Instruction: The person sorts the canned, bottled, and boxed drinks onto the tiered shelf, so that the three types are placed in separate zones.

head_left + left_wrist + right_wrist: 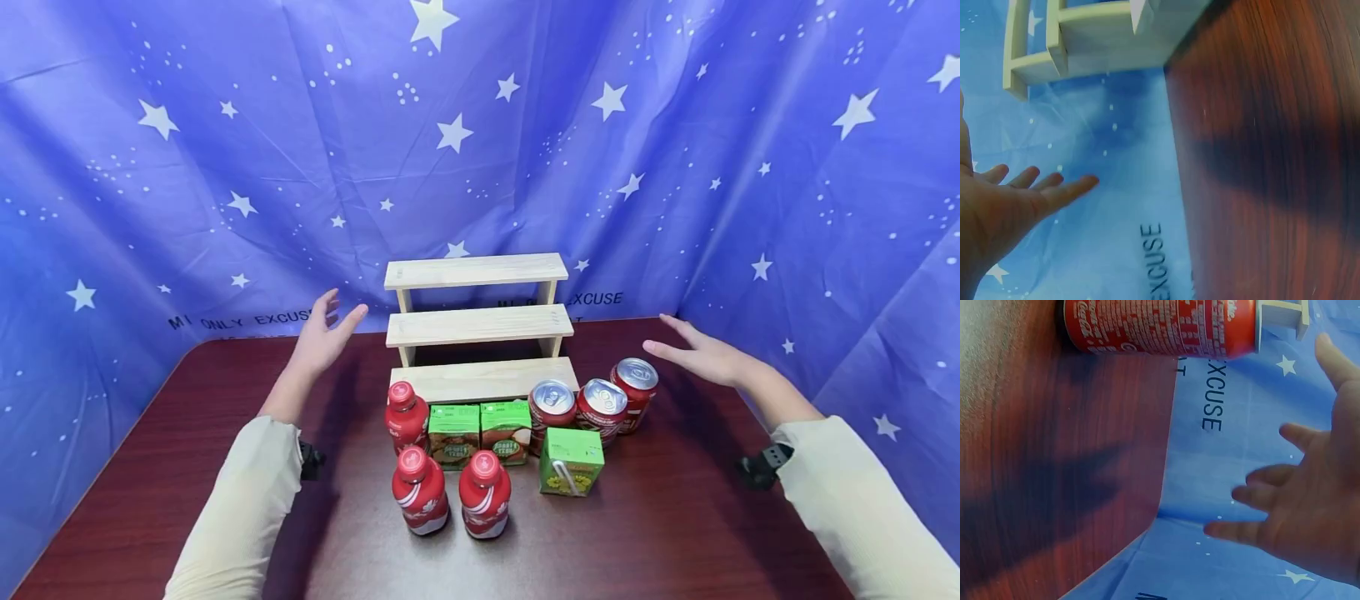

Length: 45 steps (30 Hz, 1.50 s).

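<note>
My left hand hovers left of the wooden three-step shelf, fingers spread and holding nothing. On the other side, my right hand is raised just right of a red cola can, apart from it, its fingers extended. Two more cans, one of them this can, stand beside it. Three red bottles, including this bottle, stand toward the front and left. Green drink cartons stand before the lowest step, and another carton with a white straw is in front of the cans.
The dark reddish wooden table carries everything. A blue curtain with white stars and printed lettering hangs behind and along both sides. The shelf backs close to the curtain, near the table's far edge.
</note>
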{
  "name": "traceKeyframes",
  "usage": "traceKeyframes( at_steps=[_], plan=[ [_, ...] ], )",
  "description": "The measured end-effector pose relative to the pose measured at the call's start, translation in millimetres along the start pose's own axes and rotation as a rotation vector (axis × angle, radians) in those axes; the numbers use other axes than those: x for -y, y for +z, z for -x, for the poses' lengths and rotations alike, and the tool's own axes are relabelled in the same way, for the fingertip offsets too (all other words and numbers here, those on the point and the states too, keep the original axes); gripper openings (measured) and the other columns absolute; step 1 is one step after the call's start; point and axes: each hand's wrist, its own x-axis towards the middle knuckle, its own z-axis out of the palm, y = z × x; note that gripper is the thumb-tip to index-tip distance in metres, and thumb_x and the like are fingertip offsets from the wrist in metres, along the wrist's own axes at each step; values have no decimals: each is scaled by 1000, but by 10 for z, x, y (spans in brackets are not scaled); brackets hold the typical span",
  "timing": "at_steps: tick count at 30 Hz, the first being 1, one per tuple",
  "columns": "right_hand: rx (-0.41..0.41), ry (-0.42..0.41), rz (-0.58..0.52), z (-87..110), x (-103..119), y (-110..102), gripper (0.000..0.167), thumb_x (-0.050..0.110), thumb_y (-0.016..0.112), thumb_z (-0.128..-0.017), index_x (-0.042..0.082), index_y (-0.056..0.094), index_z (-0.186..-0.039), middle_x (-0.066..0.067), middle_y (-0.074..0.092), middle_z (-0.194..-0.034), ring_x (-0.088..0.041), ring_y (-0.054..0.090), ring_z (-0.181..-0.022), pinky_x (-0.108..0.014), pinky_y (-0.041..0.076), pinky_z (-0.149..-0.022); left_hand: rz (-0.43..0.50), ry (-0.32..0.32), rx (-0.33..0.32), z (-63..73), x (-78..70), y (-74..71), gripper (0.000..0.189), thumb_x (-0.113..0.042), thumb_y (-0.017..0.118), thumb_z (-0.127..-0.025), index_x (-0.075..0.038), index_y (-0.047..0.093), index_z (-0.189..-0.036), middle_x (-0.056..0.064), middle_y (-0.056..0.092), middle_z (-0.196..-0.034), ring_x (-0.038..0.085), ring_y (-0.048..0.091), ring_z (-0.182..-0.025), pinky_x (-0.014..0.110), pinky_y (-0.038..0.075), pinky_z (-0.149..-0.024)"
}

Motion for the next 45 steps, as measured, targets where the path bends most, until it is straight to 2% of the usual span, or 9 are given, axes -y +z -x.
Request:
traceKeyframes(
  at_steps=[8,11,15,19,22,26,35,39,45],
  plan=[
    [60,-108,-40,63,14,117,79,47,56,-89,9,19,-149,-32,22,-146,-52,23,-132,-65,31,-98,372,-91,74,-44,51,324,82,-41,61,-89,-11,14,-150,21,25,-151,36,31,-136,58,42,-95],
    [82,-156,-73,67,24,170,81,41,62,-87,8,22,-148,-30,25,-146,-50,27,-131,-61,36,-97,442,-122,105,-39,80,453,81,-35,61,-90,-11,13,-150,21,23,-151,37,30,-136,60,40,-96],
    [132,-202,-173,65,11,255,83,30,70,-83,2,24,-146,-29,33,-141,-46,43,-123,-45,48,-92,490,-147,131,-25,88,613,78,-28,61,-90,-10,13,-150,21,23,-151,37,31,-135,60,38,-98],
    [175,-207,-280,60,-24,342,87,21,75,-79,-1,23,-144,-31,39,-134,-36,59,-107,-30,53,-80,498,-160,139,-24,91,740,78,-25,62,-90,-11,14,-149,21,27,-150,36,38,-130,58,40,-98],
    [176,-217,-326,53,-45,399,87,17,77,-76,-3,24,-143,-31,39,-131,-30,62,-98,-27,53,-76,470,-164,124,-37,120,810,79,-24,64,-89,-12,15,-150,22,33,-145,32,46,-121,49,46,-95],
    [121,-251,-343,30,-75,485,82,16,78,-74,-2,30,-139,-29,44,-127,-25,61,-95,-26,53,-75,449,-158,85,-52,153,871,80,-22,66,-87,-11,17,-149,23,41,-139,27,52,-110,39,49,-90],
    [-57,-283,-344,-9,-169,706,76,19,79,-74,6,36,-135,-19,52,-123,4,51,-97,-19,49,-78,446,-131,61,-28,132,871,83,-21,70,-84,-11,18,-149,20,34,-146,30,40,-130,44,37,-106],
    [-89,-270,-439,-13,-217,796,75,15,77,-76,7,34,-137,-6,54,-120,6,52,-99,-18,48,-80,427,-134,82,-18,99,837,84,-23,70,-84,-12,17,-149,20,31,-148,30,36,-134,45,35,-107],
    [-137,-293,-554,16,-251,866,74,7,75,-77,1,33,-138,19,57,-108,3,57,-94,-17,49,-77,414,-127,112,56,-83,755,83,-18,67,-86,-8,15,-149,25,29,-148,35,35,-133,49,35,-106]
  ],
)
